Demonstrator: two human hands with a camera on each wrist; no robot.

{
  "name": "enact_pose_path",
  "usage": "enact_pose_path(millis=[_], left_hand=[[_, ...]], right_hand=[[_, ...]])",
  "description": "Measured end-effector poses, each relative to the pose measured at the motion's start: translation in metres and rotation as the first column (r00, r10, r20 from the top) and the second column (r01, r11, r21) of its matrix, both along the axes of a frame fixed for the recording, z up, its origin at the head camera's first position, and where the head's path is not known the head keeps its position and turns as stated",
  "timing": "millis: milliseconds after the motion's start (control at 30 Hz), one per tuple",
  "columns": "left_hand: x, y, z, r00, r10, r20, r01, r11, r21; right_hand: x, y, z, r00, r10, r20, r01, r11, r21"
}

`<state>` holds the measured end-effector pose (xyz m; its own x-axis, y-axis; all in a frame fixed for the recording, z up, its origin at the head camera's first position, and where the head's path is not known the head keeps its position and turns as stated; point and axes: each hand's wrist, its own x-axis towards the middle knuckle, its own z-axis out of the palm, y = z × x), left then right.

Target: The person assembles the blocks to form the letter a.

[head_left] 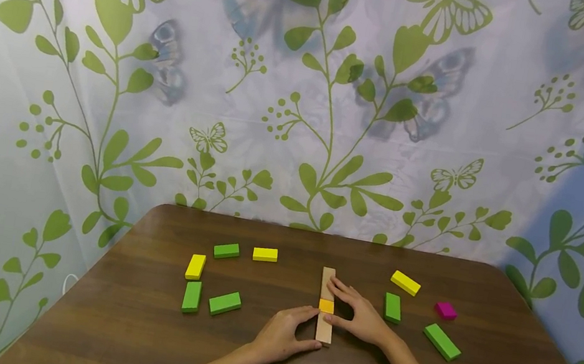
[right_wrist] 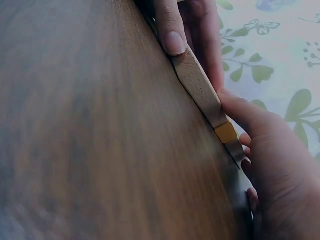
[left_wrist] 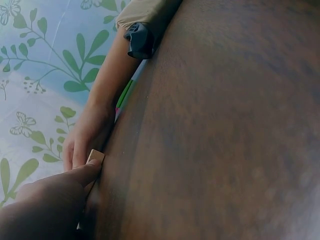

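Shows pale, finely grained wood in a far block (head_left: 327, 281) and a near block (head_left: 323, 332), with a short orange-yellow block (head_left: 327, 306) between. Lies flat, end to end, on the brown table (head_left: 133, 334). Held at the near block between thumb and fingers of the left hand (head_left: 280, 333); touched from the side by the right hand (head_left: 366, 320), with fingers spread apart.

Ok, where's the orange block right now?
In the head view, the orange block lies just right of centre on the table, between the far wooden block and the near wooden block.
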<state>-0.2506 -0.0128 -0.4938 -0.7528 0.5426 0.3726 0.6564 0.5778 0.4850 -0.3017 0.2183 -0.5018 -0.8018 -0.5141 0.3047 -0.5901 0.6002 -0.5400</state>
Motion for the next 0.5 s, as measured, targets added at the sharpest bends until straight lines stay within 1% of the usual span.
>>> enact_pose_path(millis=[100, 200, 300, 333, 400, 500], left_hand=[[0.0, 0.0, 0.0, 1.0, 0.001, 0.001, -0.001, 1.0, -0.007], [-0.001, 0.0, 0.001, 1.0, -0.017, -0.001, 0.017, 1.0, 0.003], [-0.006, -0.005, 0.005, 0.999, -0.038, -0.028, 0.039, 0.999, 0.036], [-0.009, -0.008, 0.007, 0.999, -0.035, -0.038, 0.037, 0.998, 0.053], [-0.02, -0.015, 0.013, 0.998, -0.003, -0.058, 0.009, 0.996, 0.091], [-0.042, -0.032, 0.024, 0.993, 0.09, -0.077, -0.078, 0.986, 0.15]], right_hand=[[-0.001, 0.001, -0.001, 1.0, 0.012, -0.008, -0.012, 1.0, 0.0], [-0.001, 0.002, -0.001, 1.0, 0.019, -0.02, -0.019, 1.0, -0.003], [0.0, 0.002, -0.001, 1.0, 0.015, -0.012, -0.015, 1.0, -0.003], [0.0, 0.001, -0.001, 1.0, 0.014, -0.009, -0.014, 1.0, -0.001], [0.001, 0.001, 0.0, 1.0, 0.008, 0.002, -0.008, 1.0, 0.002], [0.001, 0.0, 0.0, 1.0, 0.008, 0.005, -0.008, 1.0, 0.0]])
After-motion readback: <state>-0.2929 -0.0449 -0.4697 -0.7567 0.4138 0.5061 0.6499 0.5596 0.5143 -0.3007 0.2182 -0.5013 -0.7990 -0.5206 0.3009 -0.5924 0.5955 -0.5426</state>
